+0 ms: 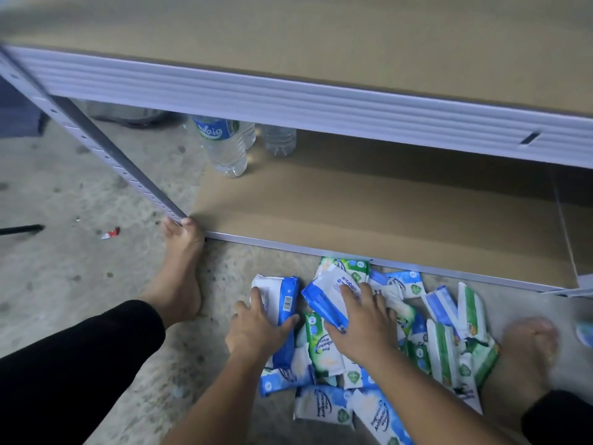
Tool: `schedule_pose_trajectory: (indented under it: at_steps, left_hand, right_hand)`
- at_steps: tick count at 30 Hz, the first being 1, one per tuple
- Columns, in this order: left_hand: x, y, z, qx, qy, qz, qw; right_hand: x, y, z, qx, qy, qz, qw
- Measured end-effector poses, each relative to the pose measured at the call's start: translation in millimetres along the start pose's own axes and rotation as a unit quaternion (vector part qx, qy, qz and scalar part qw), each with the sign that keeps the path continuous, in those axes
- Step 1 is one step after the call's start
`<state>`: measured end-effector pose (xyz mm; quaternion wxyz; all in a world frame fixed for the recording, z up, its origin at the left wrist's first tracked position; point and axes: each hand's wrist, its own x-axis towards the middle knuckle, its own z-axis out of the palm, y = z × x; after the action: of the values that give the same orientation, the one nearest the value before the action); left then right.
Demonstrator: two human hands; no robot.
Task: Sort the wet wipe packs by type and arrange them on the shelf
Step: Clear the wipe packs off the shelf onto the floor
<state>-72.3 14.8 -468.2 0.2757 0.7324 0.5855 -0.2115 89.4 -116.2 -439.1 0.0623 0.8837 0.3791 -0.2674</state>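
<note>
Blue pack gripped by left hand, second pack clasped by right hand. Both best lifted clear of pile, laid together on far shelf, greens kept apart.

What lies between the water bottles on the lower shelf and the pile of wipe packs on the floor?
Head view: only bare lower shelf board and its metal front edge, from water bottles to pile of wipe packs.

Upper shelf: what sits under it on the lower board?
A blue-labelled water bottle and another clear bottle stand near the lower board's left end. The upper shelf's rail hides their tops and anything further back.
</note>
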Motion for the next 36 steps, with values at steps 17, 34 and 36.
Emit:
schedule_pose_trajectory:
  at_steps: [17, 34, 36]
  left_hand:
    - [-118.1, 65.6, -130.3, -0.043, 0.060, 0.144, 0.987]
    - [-226.5, 160.4, -287.3, -0.045, 0.293, 0.442, 0.846]
    - [-217.4, 174.7, -295.5, -0.033, 0.298, 0.451, 0.841]
  right_hand:
    - [-116.4, 17.8, -130.1, 0.084, 0.150, -0.014, 0.985]
    - [-174.6, 91.4, -350.4, 0.200, 0.370, -0.002, 0.907]
    - [-163.0, 102.7, -364.8, 0.224, 0.369, 0.006, 0.902]
